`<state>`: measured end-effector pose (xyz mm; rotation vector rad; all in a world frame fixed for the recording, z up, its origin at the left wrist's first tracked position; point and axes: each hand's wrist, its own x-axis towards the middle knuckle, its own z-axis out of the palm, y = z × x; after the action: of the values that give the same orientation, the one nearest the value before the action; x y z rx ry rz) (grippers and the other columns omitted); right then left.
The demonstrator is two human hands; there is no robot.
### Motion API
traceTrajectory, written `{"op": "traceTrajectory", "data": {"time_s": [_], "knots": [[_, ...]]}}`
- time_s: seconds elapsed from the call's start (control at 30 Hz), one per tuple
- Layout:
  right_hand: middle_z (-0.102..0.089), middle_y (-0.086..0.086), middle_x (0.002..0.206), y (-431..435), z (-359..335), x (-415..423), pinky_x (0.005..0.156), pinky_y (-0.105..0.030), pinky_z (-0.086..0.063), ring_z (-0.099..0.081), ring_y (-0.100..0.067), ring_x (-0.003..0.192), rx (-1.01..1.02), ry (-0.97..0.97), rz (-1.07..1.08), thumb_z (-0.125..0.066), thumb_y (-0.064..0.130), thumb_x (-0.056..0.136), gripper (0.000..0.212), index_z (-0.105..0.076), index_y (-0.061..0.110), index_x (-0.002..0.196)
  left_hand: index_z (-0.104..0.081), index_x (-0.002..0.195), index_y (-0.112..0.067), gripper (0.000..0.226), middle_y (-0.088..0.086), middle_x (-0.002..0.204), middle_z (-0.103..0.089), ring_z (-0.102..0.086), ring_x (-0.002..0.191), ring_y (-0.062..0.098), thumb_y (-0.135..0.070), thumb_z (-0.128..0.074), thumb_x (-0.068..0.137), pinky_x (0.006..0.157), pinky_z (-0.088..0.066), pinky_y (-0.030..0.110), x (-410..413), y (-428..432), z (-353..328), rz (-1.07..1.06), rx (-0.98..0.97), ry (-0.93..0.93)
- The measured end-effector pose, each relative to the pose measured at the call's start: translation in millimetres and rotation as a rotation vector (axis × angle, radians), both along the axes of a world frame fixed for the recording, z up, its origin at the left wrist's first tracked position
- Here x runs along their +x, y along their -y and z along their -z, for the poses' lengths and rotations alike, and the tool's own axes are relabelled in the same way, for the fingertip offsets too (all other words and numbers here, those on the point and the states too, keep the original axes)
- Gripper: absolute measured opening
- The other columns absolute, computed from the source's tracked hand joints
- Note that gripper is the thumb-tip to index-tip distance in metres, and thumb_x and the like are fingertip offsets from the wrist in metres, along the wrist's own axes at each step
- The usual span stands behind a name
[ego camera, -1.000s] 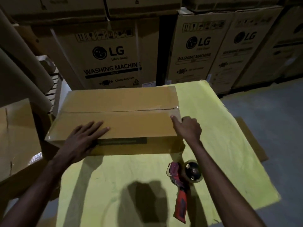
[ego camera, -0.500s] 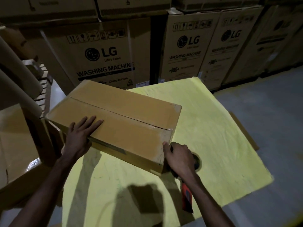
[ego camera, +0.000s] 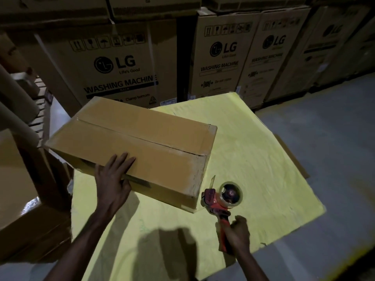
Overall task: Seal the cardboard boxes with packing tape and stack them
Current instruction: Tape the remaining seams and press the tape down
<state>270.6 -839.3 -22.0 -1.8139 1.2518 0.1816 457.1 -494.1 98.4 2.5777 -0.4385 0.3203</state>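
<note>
A yellow-covered desk (ego camera: 253, 151) stands on a grey floor (ego camera: 324, 138). Behind it, tall LG washing machine cartons (ego camera: 113, 63) stand side by side. Cardboard tubes (ego camera: 16, 122) slant at far left

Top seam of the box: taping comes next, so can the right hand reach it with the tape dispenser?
Probably yes. The right hand grips the tape dispenser beside the box; its top seam lies uncovered, with the left hand on the near edge, clear of it.
</note>
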Motion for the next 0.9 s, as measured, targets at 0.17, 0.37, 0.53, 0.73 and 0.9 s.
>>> {"op": "traceTrajectory", "data": {"time_s": [0.17,0.37,0.53,0.73,0.9], "knots": [[-0.067,-0.013,0.1,-14.1,-6.6,12.5,0.075,-0.038,-0.051,-0.059,-0.031,0.083,0.005,0.007,-0.048,-0.076,0.031,0.082,0.045,-0.046,0.014,0.11,-0.062,0.142,-0.022,0.071,0.004,0.156,-0.05,-0.033,0.151,0.033,-0.014,-0.051,0.072,0.114,-0.028,0.07,-13.5,23.7,5.7,-0.081,-0.19,-0.001],[-0.062,-0.009,0.089,-14.8,-33.3,8.8,0.066,-0.036,-0.045,-0.057,-0.029,0.077,-0.072,0.045,0.017,-0.071,0.022,0.085,0.029,-0.05,0.013,0.102,-0.063,0.141,-0.022,0.068,0.003,0.155,-0.052,-0.033,0.151,0.033,-0.013,-0.051,0.075,0.113,-0.032,0.067,-17.8,31.3,2.9,-0.099,-0.259,0.014],[-0.06,0.0,0.081,0.2,-59.4,-10.0,0.059,-0.034,-0.04,-0.053,-0.025,0.072,-0.181,0.046,-0.045,-0.072,0.03,0.081,0.024,-0.053,0.022,0.094,-0.062,0.142,-0.023,0.068,0.002,0.156,-0.051,-0.032,0.152,0.031,-0.014,-0.051,0.075,0.116,-0.03,0.064,-16.1,38.7,3.8,-0.11,-0.247,0.012],[-0.063,-0.005,0.083,52.9,-72.7,-10.1,0.06,-0.037,-0.044,-0.059,-0.032,0.078,-0.218,0.093,-0.082,-0.075,0.031,0.08,0.028,-0.052,0.023,0.095,-0.063,0.139,-0.027,0.07,-0.002,0.155,-0.052,-0.031,0.153,0.027,-0.015,-0.049,0.072,0.115,-0.03,0.066,-16.9,44.4,1.7,-0.178,-0.261,-0.012],[-0.069,-0.009,0.071,122.9,-87.3,7.8,0.058,-0.044,-0.054,-0.066,-0.031,0.062,-0.093,0.211,-0.034,-0.077,0.024,0.08,0.023,-0.055,0.02,0.085,-0.071,0.129,-0.007,0.062,0.015,0.147,-0.058,-0.046,0.142,0.034,-0.008,-0.05,0.07,0.117,-0.036,0.048,-32.1,76.0,-2.5,-0.422,-0.489,0.12]]}}
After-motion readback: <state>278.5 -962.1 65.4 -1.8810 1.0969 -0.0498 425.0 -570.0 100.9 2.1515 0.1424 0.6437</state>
